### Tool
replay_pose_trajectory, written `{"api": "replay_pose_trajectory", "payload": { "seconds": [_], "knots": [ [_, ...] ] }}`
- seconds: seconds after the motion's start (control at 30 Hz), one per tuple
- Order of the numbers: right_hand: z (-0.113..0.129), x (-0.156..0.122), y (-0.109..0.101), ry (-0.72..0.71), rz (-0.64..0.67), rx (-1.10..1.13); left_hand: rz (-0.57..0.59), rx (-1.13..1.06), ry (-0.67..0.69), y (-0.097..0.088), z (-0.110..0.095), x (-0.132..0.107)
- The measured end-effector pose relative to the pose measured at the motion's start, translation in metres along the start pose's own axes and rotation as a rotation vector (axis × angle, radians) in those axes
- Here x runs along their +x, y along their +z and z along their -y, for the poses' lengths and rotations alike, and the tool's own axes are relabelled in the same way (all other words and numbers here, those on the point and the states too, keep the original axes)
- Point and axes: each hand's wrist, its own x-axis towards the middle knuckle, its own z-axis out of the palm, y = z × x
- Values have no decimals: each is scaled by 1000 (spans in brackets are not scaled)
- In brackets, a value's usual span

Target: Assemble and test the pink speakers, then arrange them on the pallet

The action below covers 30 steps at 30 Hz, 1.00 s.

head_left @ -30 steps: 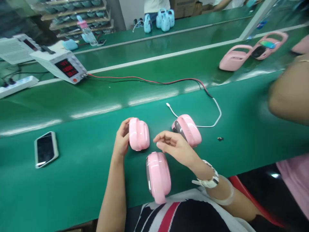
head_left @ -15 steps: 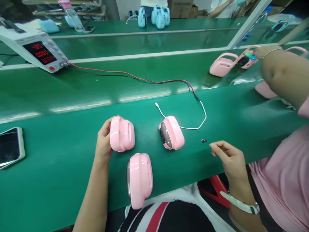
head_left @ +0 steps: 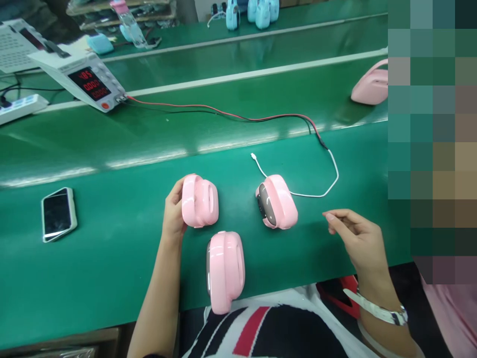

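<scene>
My left hand [head_left: 174, 210] is closed around the far side of a glossy pink plastic device [head_left: 200, 201] held at the table. Its kind I cannot tell. A second pink device [head_left: 226, 271], with a dark glossy face on its left, is near my body. To the right of the held one lies a third pink device [head_left: 282, 201], dark front tilted left, beside a white cable [head_left: 315, 195]. My right hand [head_left: 359, 241] hovers over the green table, thumb and forefinger pinched together; anything between the tips is too small or hidden to make out.
A power supply [head_left: 89, 82] with red digits stands at back left, its red lead [head_left: 223, 114] crossing to the white cable. A phone [head_left: 58, 215] lies at left. Another pink device [head_left: 370, 85] sits at back right. Blue devices [head_left: 263, 14] stand far back. The right side is pixelated.
My view has swung, shifting the scene. The small black piece that lay by my right fingertips no longer shows on the table. My left hand keeps its hold on the pink device.
</scene>
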Motion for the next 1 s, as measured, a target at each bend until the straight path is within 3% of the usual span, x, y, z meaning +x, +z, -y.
{"api": "replay_pose_trajectory", "payload": {
  "seconds": [1.0],
  "knots": [
    [-4, -3, 4, 17, 78, -36, 53, 16, 9, -4, -1, 0]
  ]
}}
